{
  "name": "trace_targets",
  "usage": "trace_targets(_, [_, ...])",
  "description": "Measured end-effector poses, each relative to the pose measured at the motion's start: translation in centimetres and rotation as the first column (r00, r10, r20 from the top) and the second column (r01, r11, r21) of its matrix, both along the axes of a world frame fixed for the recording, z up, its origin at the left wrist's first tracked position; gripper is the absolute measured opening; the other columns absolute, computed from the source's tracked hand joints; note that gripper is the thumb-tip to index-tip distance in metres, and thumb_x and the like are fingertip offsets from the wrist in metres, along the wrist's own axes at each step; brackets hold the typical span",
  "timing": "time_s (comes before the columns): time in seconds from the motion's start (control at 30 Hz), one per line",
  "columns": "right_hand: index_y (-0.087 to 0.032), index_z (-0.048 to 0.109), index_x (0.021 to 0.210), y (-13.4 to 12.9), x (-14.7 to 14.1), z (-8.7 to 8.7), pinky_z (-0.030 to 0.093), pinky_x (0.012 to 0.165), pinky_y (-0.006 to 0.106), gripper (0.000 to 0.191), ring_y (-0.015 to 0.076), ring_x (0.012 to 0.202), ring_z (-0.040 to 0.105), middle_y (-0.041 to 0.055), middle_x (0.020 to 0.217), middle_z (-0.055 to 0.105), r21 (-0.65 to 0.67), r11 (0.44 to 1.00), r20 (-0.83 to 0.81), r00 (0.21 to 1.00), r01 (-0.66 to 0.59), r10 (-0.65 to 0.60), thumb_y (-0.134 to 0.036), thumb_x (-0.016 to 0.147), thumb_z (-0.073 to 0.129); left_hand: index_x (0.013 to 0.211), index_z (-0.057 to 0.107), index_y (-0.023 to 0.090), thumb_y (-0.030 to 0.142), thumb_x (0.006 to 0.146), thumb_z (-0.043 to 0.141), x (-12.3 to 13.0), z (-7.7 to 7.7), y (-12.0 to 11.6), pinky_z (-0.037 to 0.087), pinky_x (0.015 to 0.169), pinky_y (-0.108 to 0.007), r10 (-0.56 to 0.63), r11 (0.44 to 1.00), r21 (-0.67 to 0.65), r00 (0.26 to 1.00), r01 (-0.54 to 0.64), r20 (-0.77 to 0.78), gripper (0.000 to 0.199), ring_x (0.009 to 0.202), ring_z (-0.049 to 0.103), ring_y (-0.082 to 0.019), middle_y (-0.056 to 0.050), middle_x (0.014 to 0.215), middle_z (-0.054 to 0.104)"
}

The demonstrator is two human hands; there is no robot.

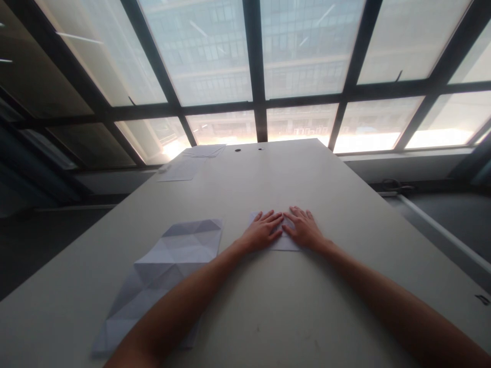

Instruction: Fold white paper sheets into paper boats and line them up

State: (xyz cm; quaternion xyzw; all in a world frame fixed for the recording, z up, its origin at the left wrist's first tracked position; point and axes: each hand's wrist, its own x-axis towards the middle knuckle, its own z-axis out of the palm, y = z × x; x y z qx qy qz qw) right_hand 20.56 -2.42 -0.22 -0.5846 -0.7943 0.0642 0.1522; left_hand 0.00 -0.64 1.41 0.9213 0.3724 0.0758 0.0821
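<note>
- Small white paper (pixel 286 246), the landmark: flat on the table (pixel 360 266), partly covered by 2 hands.
- Left hand (pixel 263 230): palm down over the left part of the small white paper, fingers extended, gripping nothing.
- Right hand (pixel 304 227): likewise flattened, over its right part, fingers slightly spread.
- Creased sheet (pixel 178 245): left of the small white paper, partly behind the left forearm (pixel 184 301).
- Loose sheets (pixel 180 171): beyond it, farther left.
</note>
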Motion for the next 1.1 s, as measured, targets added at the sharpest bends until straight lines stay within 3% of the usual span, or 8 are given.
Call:
trace_targets(0.1, [-0.022, 0.045, 0.144, 0.0, 0.0, 0.0, 0.014, 0.115, 0.055, 0.058, 0.0297, 0.144, 0.026, 0.0159, 0.155, 0.035, 0.002, 1.0, 0.003, 1.0, -0.008, 0.008, -0.053, 0.095, 0.048, 0.153, 0.03, 0.03, 0.046, 0.103, 0.029, 0.1, -0.1, 0.0, 0.014, 0.12, -0.048, 0.014, 1.0, -0.003, 1.0, -0.014, 0.003, 0.052, 0.148, 0.022, -0.022, -0.001, 0.157, 0.033])
trace_targets(0.3, [-0.025, 0.052, 0.139, 0.2, -0.1, -0.1, 0.018, 0.115, 0.053, 0.042, 0.0267, 0.143, 0.03, 0.013, 0.153, 0.04, 0.005, 1.0, -0.013, 0.999, 0.031, -0.031, -0.036, 0.1, 0.04, 0.152, 0.032, 0.029, 0.034, 0.103, 0.027, 0.1, -0.4, 0.2, 0.015, 0.12, -0.045, 0.038, 0.999, -0.002, 0.999, -0.038, 0.003, 0.049, 0.148, 0.022, -0.018, 0.0, 0.157, 0.033])
trace_targets(0.53, [-0.023, 0.054, 0.137, 0.2, -0.1, 0.1, 0.019, 0.115, 0.052, 0.041, 0.026, 0.142, 0.032, 0.0131, 0.152, 0.04, 0.001, 0.999, -0.027, 0.999, 0.04, -0.04, -0.029, 0.099, 0.041, 0.153, 0.029, 0.018, 0.045, 0.1, 0.033, 0.2, -0.9, 0.5, 0.014, 0.121, -0.044, 0.077, 0.997, 0.012, 0.997, -0.077, -0.016, 0.059, 0.15, 0.013, -0.022, -0.007, 0.16, 0.025])
trace_targets(0.63, [-0.023, 0.054, 0.138, -0.2, -0.2, 0.5, 0.015, 0.115, 0.057, 0.042, 0.0278, 0.145, 0.025, 0.0133, 0.155, 0.036, 0.033, 0.999, -0.025, 0.999, -0.027, 0.028, -0.031, 0.097, 0.046, 0.153, 0.03, 0.018, 0.044, 0.1, 0.033, 0.2, -1.1, 0.5, 0.013, 0.121, -0.043, 0.078, 0.997, 0.028, 0.997, -0.077, -0.018, 0.059, 0.15, 0.014, -0.021, -0.007, 0.161, 0.023])
trace_targets(0.73, [-0.023, 0.057, 0.134, -0.7, -0.5, 1.0, 0.008, 0.118, 0.055, 0.04, 0.0248, 0.146, 0.025, 0.011, 0.152, 0.041, 0.123, 0.977, -0.009, 0.984, -0.174, 0.177, -0.025, 0.095, 0.048, 0.153, 0.028, 0.018, 0.04, 0.1, 0.032, 0.2, -1.2, 0.5, 0.013, 0.121, -0.042, 0.081, 0.996, 0.03, 0.997, -0.08, -0.01, 0.058, 0.149, 0.016, -0.02, -0.007, 0.16, 0.025])
trace_targets(0.87, [-0.022, 0.048, 0.143, -1.0, -0.9, 1.3, 0.016, 0.118, 0.048, 0.046, 0.0205, 0.143, 0.032, 0.0109, 0.151, 0.043, 0.092, 0.948, -0.036, 0.95, -0.305, 0.309, -0.025, 0.097, 0.045, 0.154, 0.026, 0.017, 0.038, 0.1, 0.032, 0.2, -1.2, 0.6, 0.013, 0.121, -0.041, 0.084, 0.996, 0.014, 0.996, -0.084, -0.004, 0.059, 0.149, 0.017, -0.019, -0.007, 0.16, 0.026])
trace_targets(1.1, [-0.021, 0.034, 0.151, -0.8, -0.8, 0.9, 0.013, 0.118, 0.053, 0.053, 0.0231, 0.146, 0.025, 0.0104, 0.155, 0.035, 0.007, 0.962, -0.047, 0.961, -0.271, 0.271, -0.035, 0.1, 0.04, 0.154, 0.026, 0.018, 0.04, 0.098, 0.036, 0.2, -1.2, 0.5, 0.014, 0.121, -0.045, 0.116, 0.993, 0.034, 0.993, -0.115, -0.011, 0.061, 0.15, 0.011, -0.022, -0.006, 0.161, 0.023])
